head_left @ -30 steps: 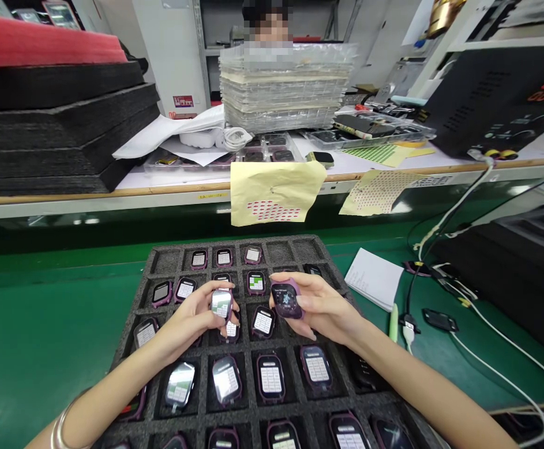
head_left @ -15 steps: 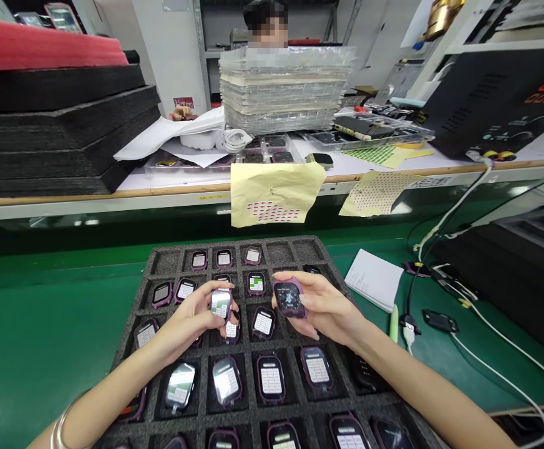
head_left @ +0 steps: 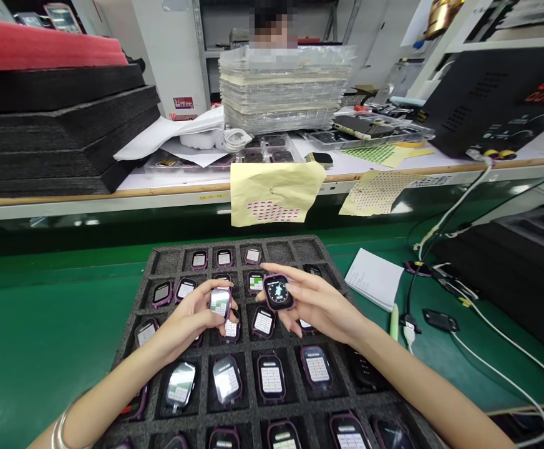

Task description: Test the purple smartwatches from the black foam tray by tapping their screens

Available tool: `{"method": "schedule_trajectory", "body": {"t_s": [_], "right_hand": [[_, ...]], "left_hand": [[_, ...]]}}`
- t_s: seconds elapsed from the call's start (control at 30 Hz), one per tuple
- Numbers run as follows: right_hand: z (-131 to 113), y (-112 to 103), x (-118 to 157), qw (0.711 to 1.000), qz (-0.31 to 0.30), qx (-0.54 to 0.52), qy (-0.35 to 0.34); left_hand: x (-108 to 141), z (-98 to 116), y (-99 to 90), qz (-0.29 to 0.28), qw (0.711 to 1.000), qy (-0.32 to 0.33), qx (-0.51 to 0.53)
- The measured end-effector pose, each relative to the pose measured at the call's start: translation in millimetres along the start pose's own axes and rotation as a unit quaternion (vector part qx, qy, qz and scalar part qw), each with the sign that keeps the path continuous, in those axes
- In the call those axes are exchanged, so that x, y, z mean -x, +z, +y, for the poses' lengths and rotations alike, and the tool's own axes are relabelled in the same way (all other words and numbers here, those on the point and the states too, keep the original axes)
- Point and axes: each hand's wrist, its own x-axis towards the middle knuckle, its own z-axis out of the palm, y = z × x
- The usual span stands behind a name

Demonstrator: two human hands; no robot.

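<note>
Between the thumb and fingers of my left hand point(head_left: 199, 315) is a smartwatch point(head_left: 220, 302) without straps, its screen lit white and green. My right hand point(head_left: 321, 302) grips a second, purple-framed smartwatch point(head_left: 278, 292), whose dark screen shows a round dial; a fingertip rests at the screen's right edge. Both hands are over a dark foam tray point(head_left: 166, 260) divided into square pockets. Many pockets hold more such watches, among them one with a white grid screen point(head_left: 271, 378) below my hands and one with a green-and-white screen point(head_left: 255, 282) between them.
A green bench point(head_left: 42, 312) carries the tray. To the right lie a white paper pad point(head_left: 375, 279), a green pen point(head_left: 394, 323) and cables point(head_left: 491, 355). On the shelf stand black foam trays point(head_left: 57, 134), stacked clear plastic trays point(head_left: 284, 90) and a power supply point(head_left: 491, 100). A person sits behind.
My right hand has shifted its watch a little to the left and tilted it. The dial on that screen looks brighter. My left hand has barely moved.
</note>
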Motion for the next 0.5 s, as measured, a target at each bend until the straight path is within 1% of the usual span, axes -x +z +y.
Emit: {"method": "schedule_trajectory", "body": {"t_s": [0.1, 0.27, 0.5], "right_hand": [[1.8, 0.9, -1.9, 1.0, 0.0, 0.019, 0.013], [4.4, 0.7, -2.8, 0.999, 0.011, 0.035, 0.0], [8.5, 2.3, -2.1, 0.995, 0.048, 0.077, -0.044]], "left_hand": [[-0.4, -0.7, -1.0, -0.002, 1.0, 0.0, 0.0], [-0.6, -1.3, -2.0, -0.006, 1.0, 0.002, -0.003], [-0.5, -0.6, -1.4, -0.011, 1.0, 0.004, -0.005]]}}
